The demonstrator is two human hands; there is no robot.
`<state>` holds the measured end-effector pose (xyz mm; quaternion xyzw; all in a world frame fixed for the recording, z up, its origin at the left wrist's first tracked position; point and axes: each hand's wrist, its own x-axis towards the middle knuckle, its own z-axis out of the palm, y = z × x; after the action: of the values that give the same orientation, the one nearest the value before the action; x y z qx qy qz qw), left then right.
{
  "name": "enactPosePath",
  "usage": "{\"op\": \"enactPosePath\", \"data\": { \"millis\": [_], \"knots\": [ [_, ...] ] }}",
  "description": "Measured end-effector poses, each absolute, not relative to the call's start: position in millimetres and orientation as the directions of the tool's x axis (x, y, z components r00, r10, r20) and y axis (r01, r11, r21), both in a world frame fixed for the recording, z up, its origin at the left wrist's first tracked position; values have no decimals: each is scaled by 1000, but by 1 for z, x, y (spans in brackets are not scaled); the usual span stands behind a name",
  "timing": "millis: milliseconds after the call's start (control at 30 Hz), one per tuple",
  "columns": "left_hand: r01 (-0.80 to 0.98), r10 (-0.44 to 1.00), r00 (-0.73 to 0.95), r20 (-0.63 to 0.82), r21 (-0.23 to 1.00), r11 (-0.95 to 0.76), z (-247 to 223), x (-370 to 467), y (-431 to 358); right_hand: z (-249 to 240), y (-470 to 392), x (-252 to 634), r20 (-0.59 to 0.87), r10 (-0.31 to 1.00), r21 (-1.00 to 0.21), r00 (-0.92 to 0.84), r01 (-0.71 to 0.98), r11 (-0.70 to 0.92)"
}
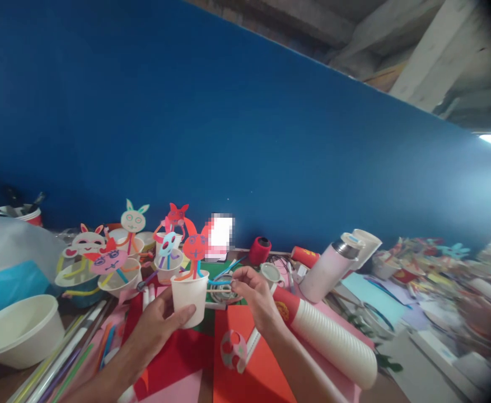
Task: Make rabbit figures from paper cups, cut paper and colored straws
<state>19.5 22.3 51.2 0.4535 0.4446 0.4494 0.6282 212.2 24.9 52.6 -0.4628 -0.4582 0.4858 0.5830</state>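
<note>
1. Your left hand (157,320) is clamped round the white paper cup (189,294), thumb across its front. It's over the mid-worktop (206,380), left of centre. Can't tell if its base touches down.
2. Your right hand (256,296) is apart from the left, fingertips pinched at the outer end of the blue pipe-cleaner arm (220,282).
3. Done on this one: orange-red rabbit face (195,248) drawn, ears up, legs (195,268) down in the cup, arms on both sides.
4. Orange arm (182,276) bends down to the rim; blue one runs out nearly straight. I'd call the figure almost complete, blue arm the least shaped part.
5. Five more figures stand towards the worktop's back-left corner: white rabbit (134,221), red (177,215), blue-faced (168,244), pink-faced (110,261), pink-eared (89,243). All look assembled.
6. Unused, by the look of it: cup stack (333,341), right of your right forearm; white bowl (39,341) at the left edge.
</note>
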Motion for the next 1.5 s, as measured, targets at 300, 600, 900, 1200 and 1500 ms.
{"op": "enactPosePath", "data": {
  "millis": [300, 600, 900, 1200, 1500],
  "knots": [
    [-191, 950, 279, -142, 961, 200, 48, 15, 23, 50, 24, 217, 97, 992, -978, 84, -178, 111],
    [-195, 933, 335, -133, 959, 207, 52, 16, 22, 56, 23, 214, 139, 986, -989, 91, -43, 143],
    [-167, 941, 307, -146, 965, 204, 57, 19, 17, 52, 24, 212, 154, 979, -988, 137, 8, 154],
    [-110, 943, 274, -191, 967, 228, 58, 15, 18, 52, 25, 215, 89, 983, -977, 160, -179, 118],
    [-127, 954, 230, -191, 966, 224, 63, 10, 18, 33, 35, 214, 87, 972, -973, 218, -192, 131]
  ]
}}
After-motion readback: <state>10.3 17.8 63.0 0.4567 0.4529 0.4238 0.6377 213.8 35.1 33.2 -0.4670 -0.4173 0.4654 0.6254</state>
